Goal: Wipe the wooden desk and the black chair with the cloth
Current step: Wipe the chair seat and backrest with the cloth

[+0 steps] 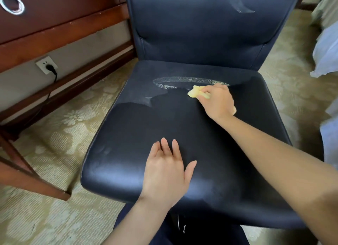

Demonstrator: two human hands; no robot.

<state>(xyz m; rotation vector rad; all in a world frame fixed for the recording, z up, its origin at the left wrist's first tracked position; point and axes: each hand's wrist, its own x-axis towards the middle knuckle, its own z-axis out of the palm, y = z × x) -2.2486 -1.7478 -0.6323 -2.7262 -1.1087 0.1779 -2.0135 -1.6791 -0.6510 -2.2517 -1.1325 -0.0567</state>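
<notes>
The left hand (pixel 165 171) lies flat, palm down, fingers (pixel 164 146) spread; the right hand (pixel 217 100), arm stretched forward, grips the cloth (pixel 195 93).

I get a soft, even, fairly bright picture with no hard glare. The black chair (pixel 182 125) carries a dull sheen along its front left edge and on the backrest, and a broad soft shadow darkens the middle of the seat. The bedding (pixel 325 48) at the right edge looks washed out and bluish. The wooden desk (pixel 54 34) rails bow at the left, and the carpet (pixel 36 217) smears in the lower corner.
</notes>
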